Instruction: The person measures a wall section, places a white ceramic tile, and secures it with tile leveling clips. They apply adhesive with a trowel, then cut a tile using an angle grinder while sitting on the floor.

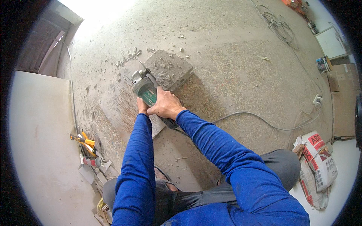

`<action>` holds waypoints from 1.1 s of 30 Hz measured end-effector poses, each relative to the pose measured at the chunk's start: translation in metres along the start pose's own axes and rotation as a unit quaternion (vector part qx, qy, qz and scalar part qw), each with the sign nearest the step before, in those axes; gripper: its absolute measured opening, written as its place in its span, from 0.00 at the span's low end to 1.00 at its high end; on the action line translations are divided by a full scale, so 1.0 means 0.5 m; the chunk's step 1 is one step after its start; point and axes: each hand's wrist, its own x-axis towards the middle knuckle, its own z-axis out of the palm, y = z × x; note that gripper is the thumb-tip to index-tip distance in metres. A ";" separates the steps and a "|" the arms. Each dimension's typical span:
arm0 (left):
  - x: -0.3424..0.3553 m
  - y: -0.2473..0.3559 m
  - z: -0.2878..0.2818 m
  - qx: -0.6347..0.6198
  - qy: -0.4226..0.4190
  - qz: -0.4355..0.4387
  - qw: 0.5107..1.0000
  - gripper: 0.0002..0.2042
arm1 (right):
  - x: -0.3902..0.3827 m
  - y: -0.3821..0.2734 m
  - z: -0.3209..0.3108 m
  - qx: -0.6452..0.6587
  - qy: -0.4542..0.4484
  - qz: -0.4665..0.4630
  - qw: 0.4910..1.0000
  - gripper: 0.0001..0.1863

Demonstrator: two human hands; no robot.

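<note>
Both my hands are wrapped round a green and grey angle grinder (146, 92). My left hand (142, 106) grips its left side, partly hidden by the tool and my right hand. Across the top and right side of the body lies my right hand (166, 103), closed on it. The grinder's disc (143, 67) stands edge-on at the far end, beside a dusty grey slab (169, 68). Under the tool lies a flat board (126, 101) with many scratched lines. Whether the disc touches the slab I cannot tell.
A grey cable (260, 122) runs right from the grinder to a white socket (318, 100). Coiled cable (277, 26) lies far right. Paper sacks (318, 162) lean at the right wall; hand tools (87, 145) lie at left. Rubble (130, 55) is scattered behind the board.
</note>
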 end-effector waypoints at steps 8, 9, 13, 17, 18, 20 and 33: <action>-0.009 0.003 0.005 -0.011 -0.010 0.003 1.000 0.16 | -0.008 0.001 0.000 -0.003 0.001 -0.004 1.000 0.47; -0.007 0.004 0.004 -0.004 -0.010 0.001 1.000 0.16 | -0.009 0.001 0.000 -0.003 0.002 -0.008 1.000 0.47; -0.008 0.009 0.006 0.062 -0.026 0.060 0.996 0.16 | -0.012 0.000 -0.002 -0.005 0.000 -0.010 1.000 0.48; -0.024 0.013 0.016 0.014 -0.024 0.034 0.999 0.16 | -0.014 -0.001 -0.002 -0.007 -0.001 -0.005 1.000 0.48; -0.027 0.014 0.018 0.012 -0.024 0.033 0.999 0.16 | -0.014 -0.001 -0.002 -0.008 -0.001 -0.004 1.000 0.48; -0.033 0.015 0.023 0.029 -0.024 0.041 0.998 0.16 | -0.015 -0.001 -0.003 -0.006 -0.001 -0.001 1.000 0.48; -0.037 0.020 0.029 0.081 -0.025 0.073 0.994 0.16 | -0.024 0.004 0.000 -0.006 0.004 -0.004 1.000 0.46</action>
